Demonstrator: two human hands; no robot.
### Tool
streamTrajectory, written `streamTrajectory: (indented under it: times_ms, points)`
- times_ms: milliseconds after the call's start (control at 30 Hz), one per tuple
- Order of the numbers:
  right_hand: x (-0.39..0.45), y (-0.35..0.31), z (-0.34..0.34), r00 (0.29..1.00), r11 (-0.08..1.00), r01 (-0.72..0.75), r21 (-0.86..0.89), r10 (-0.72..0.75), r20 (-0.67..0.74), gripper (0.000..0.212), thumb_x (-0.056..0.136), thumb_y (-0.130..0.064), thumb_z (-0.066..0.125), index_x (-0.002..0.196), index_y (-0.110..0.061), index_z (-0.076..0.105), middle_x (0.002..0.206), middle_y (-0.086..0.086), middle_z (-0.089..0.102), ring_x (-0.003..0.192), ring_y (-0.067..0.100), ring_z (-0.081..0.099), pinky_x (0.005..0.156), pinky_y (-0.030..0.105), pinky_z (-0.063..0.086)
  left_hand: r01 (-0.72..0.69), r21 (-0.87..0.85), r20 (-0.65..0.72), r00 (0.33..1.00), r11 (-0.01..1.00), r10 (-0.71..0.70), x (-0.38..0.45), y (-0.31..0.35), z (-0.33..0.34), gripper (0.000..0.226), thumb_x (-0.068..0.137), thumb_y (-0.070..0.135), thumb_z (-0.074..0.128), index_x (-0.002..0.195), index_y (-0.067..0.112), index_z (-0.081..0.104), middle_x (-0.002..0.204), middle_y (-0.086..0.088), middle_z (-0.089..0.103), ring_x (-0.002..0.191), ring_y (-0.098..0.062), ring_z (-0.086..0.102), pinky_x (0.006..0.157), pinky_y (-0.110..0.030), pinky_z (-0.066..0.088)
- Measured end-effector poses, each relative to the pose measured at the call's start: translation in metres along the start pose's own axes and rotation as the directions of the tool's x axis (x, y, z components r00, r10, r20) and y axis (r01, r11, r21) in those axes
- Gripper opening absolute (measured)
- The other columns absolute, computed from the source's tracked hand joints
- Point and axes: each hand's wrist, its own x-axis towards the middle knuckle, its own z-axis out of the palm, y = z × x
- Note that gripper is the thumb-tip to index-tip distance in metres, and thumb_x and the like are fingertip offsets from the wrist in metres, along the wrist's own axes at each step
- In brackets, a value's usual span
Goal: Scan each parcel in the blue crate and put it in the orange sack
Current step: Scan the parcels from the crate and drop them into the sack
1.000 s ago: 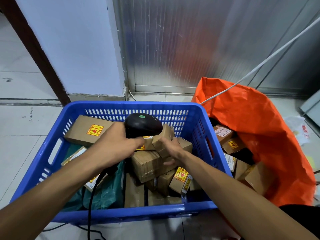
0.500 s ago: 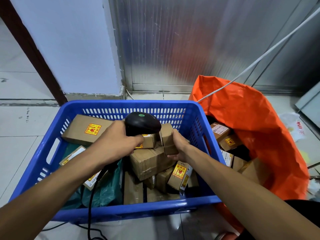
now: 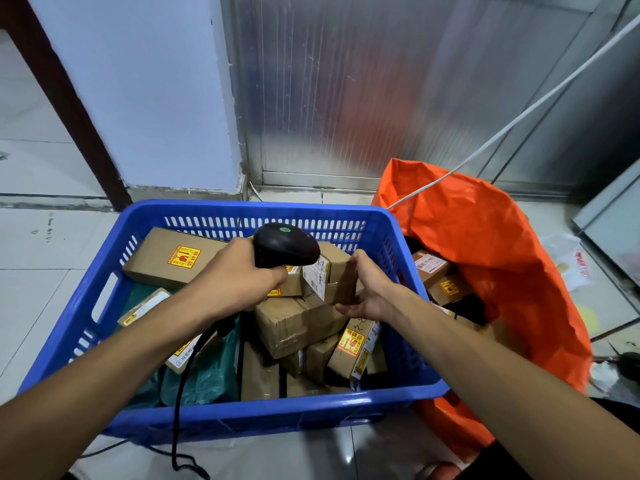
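Crate rim: blue crate [image 3: 221, 415] is set touching orange sack [image 3: 502, 258].
Contents: brown parcels are piled in both.
Left hand [image 3: 239, 278]: scanner [image 3: 285, 244] is gripped.
Right hand [image 3: 372, 289]: small parcel [image 3: 334, 277] is clasped.

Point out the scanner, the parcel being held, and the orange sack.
scanner [image 3: 285, 244]: head view, top of its black head.
held parcel [image 3: 337, 277]: head view, brown side beside the white label.
orange sack [image 3: 498, 258]: head view, bare inner wall.
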Motion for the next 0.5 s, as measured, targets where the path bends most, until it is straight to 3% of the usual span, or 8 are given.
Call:
streamTrajectory:
  times_ms: [167,367,500]
  points:
    - [-0.007,-0.004,-0.004,0.999,0.997,-0.014,0.071,0.012,0.032,0.029,0.095,-0.041,0.049,0.106,-0.018,0.062,0.117,0.020,0.065,0.101,0.035,0.063,0.080,0.040,0.055,0.003,0.015,0.005,1.000,1.000,-0.003,-0.001,0.001,-0.001,0.006,0.084,0.016,0.067,0.082,0.010,0.067,0.076,-0.018,0.071,0.068,-0.027,0.066,0.073,-0.046,0.059]
    - [-0.022,-0.011,-0.008,0.997,0.995,-0.003,0.100,-0.005,0.071,0.047,0.086,-0.036,0.053,0.126,-0.014,0.062,0.119,0.022,0.064,0.101,0.036,0.065,0.068,0.036,0.056,0.004,0.007,0.018,1.000,1.000,-0.004,-0.002,0.002,-0.004,0.003,0.085,0.019,0.068,0.083,0.017,0.067,0.077,-0.011,0.068,0.083,-0.029,0.068,0.082,-0.046,0.057]
    - [-0.035,-0.015,-0.012,0.992,0.994,-0.002,0.114,-0.012,0.123,0.050,0.085,-0.037,0.052,0.129,-0.015,0.061,0.122,0.023,0.064,0.100,0.038,0.064,0.066,0.034,0.056,0.000,0.005,0.020,1.000,1.000,0.000,-0.003,0.003,-0.005,0.003,0.084,0.019,0.067,0.085,0.016,0.067,0.079,-0.011,0.068,0.085,-0.030,0.068,0.084,-0.047,0.057]
